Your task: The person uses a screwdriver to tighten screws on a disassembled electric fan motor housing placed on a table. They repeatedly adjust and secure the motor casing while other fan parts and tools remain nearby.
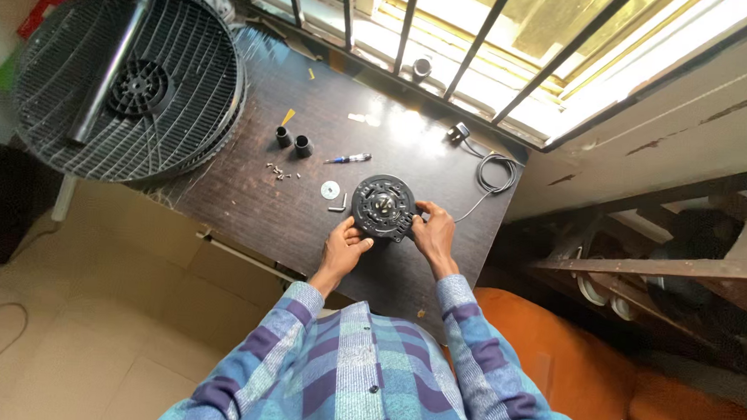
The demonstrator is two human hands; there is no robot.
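Plaid sleeves (365, 371) lead up from the bottom edge to both hands, which clasp a round black fan motor housing (383, 206) near the middle of the dark wooden table (254, 204). Left hand (343, 247) grips it at seven o'clock, right hand (434, 232) at four o'clock, fingers closed on its rim. Just off nine o'clock lie a washer (330, 189) and small screws (277, 173); towards eleven, two black caps (294, 141) and a screwdriver (348, 158). A black cable (493, 172) coils at two o'clock. Farthest, at ten o'clock, sits a fan grille (129, 78).
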